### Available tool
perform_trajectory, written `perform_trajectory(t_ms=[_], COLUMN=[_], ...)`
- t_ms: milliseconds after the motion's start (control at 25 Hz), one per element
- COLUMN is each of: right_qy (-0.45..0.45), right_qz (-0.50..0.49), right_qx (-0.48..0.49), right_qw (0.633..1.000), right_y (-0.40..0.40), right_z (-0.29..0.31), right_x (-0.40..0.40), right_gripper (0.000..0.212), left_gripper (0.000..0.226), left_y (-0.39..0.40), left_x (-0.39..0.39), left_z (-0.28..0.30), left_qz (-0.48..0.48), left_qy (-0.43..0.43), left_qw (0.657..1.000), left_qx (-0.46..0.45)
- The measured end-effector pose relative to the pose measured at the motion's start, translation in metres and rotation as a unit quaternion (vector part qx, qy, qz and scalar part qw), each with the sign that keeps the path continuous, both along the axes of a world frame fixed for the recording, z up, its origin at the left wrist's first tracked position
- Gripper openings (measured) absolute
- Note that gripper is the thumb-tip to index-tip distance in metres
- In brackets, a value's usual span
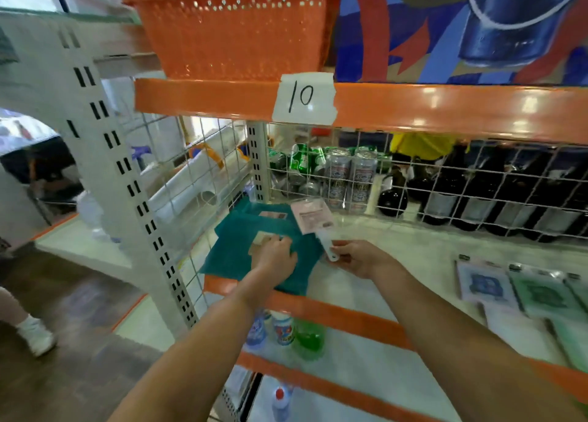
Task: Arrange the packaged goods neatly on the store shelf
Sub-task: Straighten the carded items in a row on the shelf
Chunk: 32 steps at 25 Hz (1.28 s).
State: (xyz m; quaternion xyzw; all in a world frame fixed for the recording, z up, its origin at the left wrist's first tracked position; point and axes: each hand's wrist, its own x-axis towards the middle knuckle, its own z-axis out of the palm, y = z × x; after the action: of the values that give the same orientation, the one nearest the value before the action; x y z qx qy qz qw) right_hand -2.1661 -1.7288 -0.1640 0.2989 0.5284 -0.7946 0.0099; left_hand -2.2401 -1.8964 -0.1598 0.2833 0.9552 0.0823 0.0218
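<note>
Head view: both my arms reach fwd over the shelf [397, 249]. My left hand [276, 256] lies palm-down on the teal packs [235, 256] at the shelf's left end, fingers curled at a small pale label; can't tell if they pinch it. My right hand [356, 257] pinches the white handle of a pink-carded item [313, 219], fingers curled round it, just right of the teal packs. Flat packaged goods [486, 286] lie well apart, far right. Orange basket [235, 30] sits on the shelf above; contents not visible.
</note>
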Motion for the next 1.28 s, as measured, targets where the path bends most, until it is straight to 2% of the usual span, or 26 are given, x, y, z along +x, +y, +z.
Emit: perform_trajectory(t_ms=[280,520,680,880,1160,1280], right_qy=[0.008,0.035,0.034,0.027,0.006,0.01], right_qz=[-0.061,-0.056,-0.054,-0.032,-0.015,-0.036], right_qx=[-0.009,-0.007,0.001,0.006,-0.011,-0.018], right_qw=[0.998,0.998,0.998,0.999,1.0,0.999], right_y=[-0.028,-0.038,-0.049,-0.072,-0.11,-0.128], right_z=[-0.002,0.009,0.011,-0.003,-0.037,-0.049], right_x=[0.061,0.101,0.136,0.189,0.248,0.268], right_gripper=[0.042,0.036,0.029,0.02,0.026,0.026], left_gripper=[0.035,0.039,0.04,0.039,0.034,0.029], left_y=[-0.001,-0.002,-0.006,-0.023,-0.059,-0.073], left_x=[0.04,0.075,0.106,0.159,0.22,0.234], left_z=[-0.005,-0.006,-0.008,-0.02,-0.053,-0.066], left_qz=[-0.069,-0.088,-0.083,-0.066,-0.043,-0.052], left_qy=[-0.007,-0.01,-0.032,-0.058,-0.072,-0.079], left_qw=[0.997,0.992,0.988,0.992,0.992,0.988], left_qx=[0.032,0.088,0.127,0.096,0.095,0.124])
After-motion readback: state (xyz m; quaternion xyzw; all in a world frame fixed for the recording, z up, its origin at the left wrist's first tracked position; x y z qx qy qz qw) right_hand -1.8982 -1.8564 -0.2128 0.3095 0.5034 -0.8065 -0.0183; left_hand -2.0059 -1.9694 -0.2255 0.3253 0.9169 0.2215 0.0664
